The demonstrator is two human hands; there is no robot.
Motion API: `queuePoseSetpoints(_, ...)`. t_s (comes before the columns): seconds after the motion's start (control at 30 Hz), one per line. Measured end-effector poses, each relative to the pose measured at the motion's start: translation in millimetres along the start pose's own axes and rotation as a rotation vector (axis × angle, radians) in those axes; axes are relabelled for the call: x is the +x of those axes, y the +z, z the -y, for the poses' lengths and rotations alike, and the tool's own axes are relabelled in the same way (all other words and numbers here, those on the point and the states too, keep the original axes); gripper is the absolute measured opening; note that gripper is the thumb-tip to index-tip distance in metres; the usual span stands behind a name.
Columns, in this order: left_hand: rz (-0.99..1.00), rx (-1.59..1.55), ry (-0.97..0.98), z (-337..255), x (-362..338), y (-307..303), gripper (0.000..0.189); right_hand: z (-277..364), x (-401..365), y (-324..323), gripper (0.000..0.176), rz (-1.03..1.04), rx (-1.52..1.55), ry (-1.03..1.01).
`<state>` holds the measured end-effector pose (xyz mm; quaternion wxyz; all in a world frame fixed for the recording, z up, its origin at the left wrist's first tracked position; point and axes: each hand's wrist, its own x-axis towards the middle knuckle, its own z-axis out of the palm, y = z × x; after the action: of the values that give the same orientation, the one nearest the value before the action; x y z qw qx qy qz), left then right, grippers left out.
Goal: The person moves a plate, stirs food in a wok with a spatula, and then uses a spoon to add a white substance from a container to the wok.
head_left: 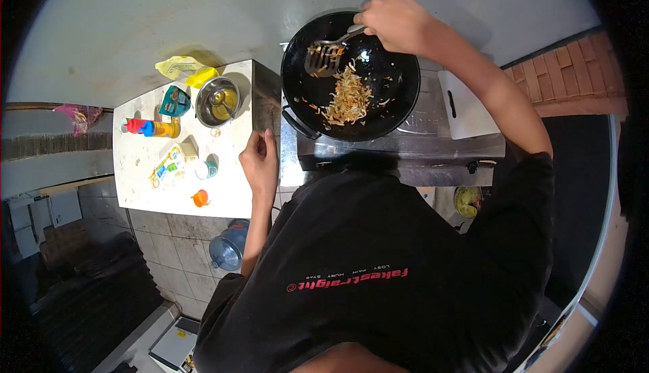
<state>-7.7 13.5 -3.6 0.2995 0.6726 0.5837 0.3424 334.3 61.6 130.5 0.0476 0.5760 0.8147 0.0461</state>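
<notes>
My right hand (395, 22) is closed round the handle of a slotted spatula (323, 59), whose blade is inside the black wok (399, 96) at its upper left. Shredded food (348, 97), pale and orange, lies heaped in the middle of the wok beside the blade. My left hand (261, 162) hangs between the white table (236, 200) and the stove, fingers curled together; whatever they may hold cannot be made out. The wok's side handle (301, 124) is to the right of that hand, not touched by it.
On the table stand a metal bowl (217, 102) with liquid and a spoon, a yellow packet (182, 68), a green pouch (175, 101), bottles (162, 129), a small jar (207, 169) and an orange object (201, 198). A white cutting board (470, 106) lies right of the wok.
</notes>
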Motion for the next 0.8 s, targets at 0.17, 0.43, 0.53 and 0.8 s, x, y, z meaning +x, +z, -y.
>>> queuePoseSetpoints(0.17,0.012,0.017,0.022,-3,1,1,0.032,34,2,-32,0.014,0.208,0.117,0.068)
queuePoseSetpoints(0.43,0.010,-0.015,0.018,-6,0,-2,0.031,55,11,2,0.024,0.384,-0.032,0.139)
queuePoseSetpoints(0.53,-0.003,0.004,0.018,2,-1,-2,0.031,49,3,-14,0.024,0.240,0.007,0.150)
queuePoseSetpoints(0.8,0.013,-0.011,0.037,-4,-3,-1,0.029,74,-6,-13,0.017,0.308,0.032,0.082)
